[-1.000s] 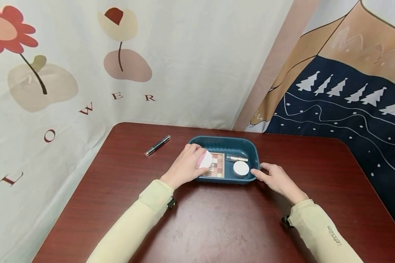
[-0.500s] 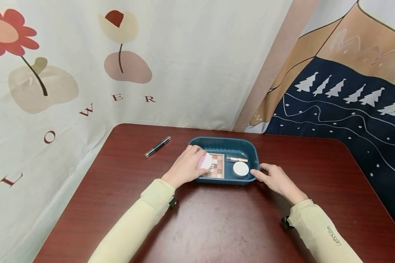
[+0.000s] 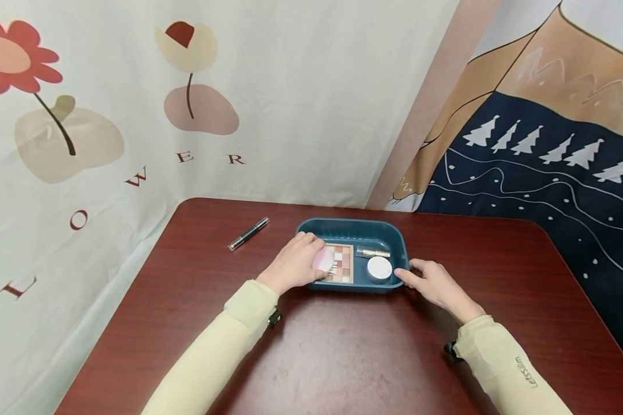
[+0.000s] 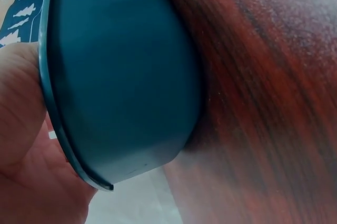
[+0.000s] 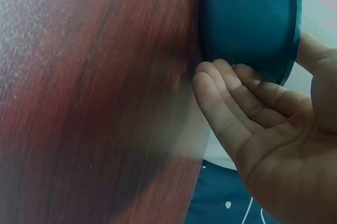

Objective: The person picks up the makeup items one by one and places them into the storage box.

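Observation:
My left hand (image 3: 296, 262) reaches over the left end of a blue plastic tray (image 3: 350, 227), its fingers and thumb round a flat pink disc (image 3: 323, 259) low over an eyeshadow palette (image 3: 345, 264). In the left wrist view the tray's outer wall (image 4: 126, 66) hides that disc. My right hand (image 3: 433, 282) grips the tray's right end, thumb over the rim and fingers against the outside wall, as the right wrist view also shows. Beside the palette lie a round white-lidded jar (image 3: 379, 269) and a slim silver and clear tube (image 3: 372, 252).
A dark pen-like stick with clear ends (image 3: 248, 234) lies on the red-brown wooden table (image 3: 342, 357), left of the tray. Printed curtains (image 3: 301, 104) hang behind the table's far edge and down its left side.
The disc in my left hand has tipped, showing a pink face where white showed earlier. My right hand keeps its grip on the tray. The head view has shifted slightly.

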`<act>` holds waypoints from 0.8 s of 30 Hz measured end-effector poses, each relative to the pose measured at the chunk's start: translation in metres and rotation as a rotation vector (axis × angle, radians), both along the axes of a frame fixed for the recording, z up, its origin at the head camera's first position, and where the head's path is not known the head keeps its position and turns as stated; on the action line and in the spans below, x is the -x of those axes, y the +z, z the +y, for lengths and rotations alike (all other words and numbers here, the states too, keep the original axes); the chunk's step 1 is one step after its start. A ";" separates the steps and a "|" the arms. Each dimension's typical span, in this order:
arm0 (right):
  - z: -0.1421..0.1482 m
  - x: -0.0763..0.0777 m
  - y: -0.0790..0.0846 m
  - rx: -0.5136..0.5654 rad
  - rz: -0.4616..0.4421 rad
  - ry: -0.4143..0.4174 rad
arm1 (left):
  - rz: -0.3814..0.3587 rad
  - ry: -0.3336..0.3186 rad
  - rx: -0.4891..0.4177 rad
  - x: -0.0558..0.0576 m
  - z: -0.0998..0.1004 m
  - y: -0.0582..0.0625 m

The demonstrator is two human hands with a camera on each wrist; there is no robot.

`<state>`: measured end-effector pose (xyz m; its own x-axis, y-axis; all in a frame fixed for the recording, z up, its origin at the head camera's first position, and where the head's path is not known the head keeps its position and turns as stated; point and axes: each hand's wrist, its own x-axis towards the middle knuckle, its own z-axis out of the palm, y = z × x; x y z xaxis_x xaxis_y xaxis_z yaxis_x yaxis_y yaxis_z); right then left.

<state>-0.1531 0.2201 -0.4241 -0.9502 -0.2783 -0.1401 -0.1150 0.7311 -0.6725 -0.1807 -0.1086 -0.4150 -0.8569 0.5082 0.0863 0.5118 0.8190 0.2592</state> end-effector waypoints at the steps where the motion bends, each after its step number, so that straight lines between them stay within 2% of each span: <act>1: 0.000 0.000 0.000 0.000 -0.001 0.001 | -0.001 0.002 0.008 0.000 0.000 0.000; 19: 0.000 -0.001 0.001 -0.015 -0.004 0.009 | -0.025 0.034 0.104 0.000 0.007 0.006; 24: -0.001 -0.001 0.000 -0.013 -0.001 0.006 | -0.027 0.025 0.087 -0.001 0.006 0.007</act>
<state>-0.1519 0.2191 -0.4237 -0.9483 -0.2825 -0.1449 -0.1189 0.7391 -0.6630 -0.1792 -0.1028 -0.4081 -0.8709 0.4911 0.0191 0.4846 0.8516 0.1997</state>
